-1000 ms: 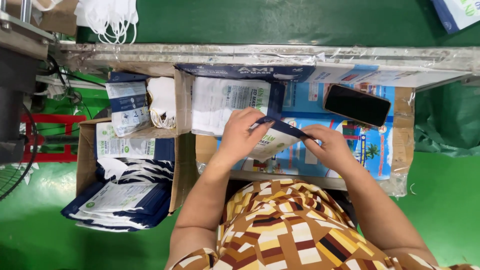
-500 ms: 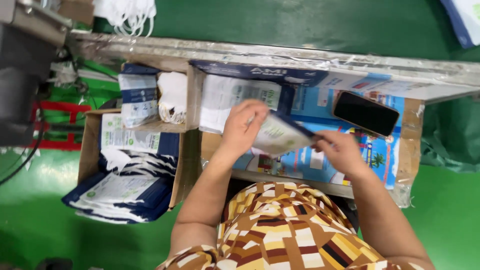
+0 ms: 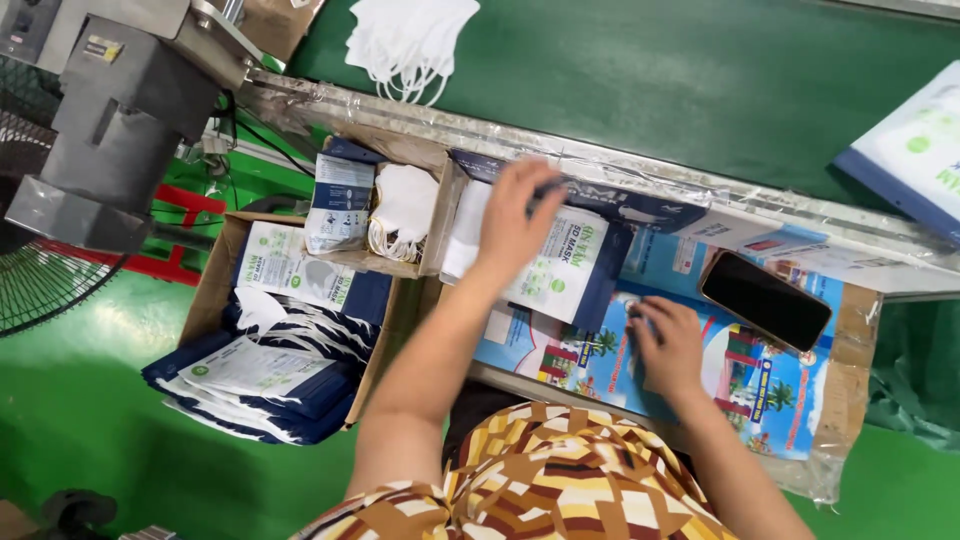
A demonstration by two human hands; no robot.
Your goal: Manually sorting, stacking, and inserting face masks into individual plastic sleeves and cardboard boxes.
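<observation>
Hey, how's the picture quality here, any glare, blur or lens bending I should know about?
Head view: bright, even light; glare on the clear plastic film along the table edge and a faint sheen on the dark phone; the left hand looks slightly blurred, the right hand sharper; the table edge tilts and looks a little curved.

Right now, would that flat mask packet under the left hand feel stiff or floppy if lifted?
Probably floppy and light: the mask packet looks thin and flat under the left hand. Its glossy film may be slippery, and similar packets in the carton slump unevenly.

A factory packing line: green conveyor belt (image 3: 640,90), loose white masks (image 3: 410,40), cartons of bagged masks (image 3: 270,370).
</observation>
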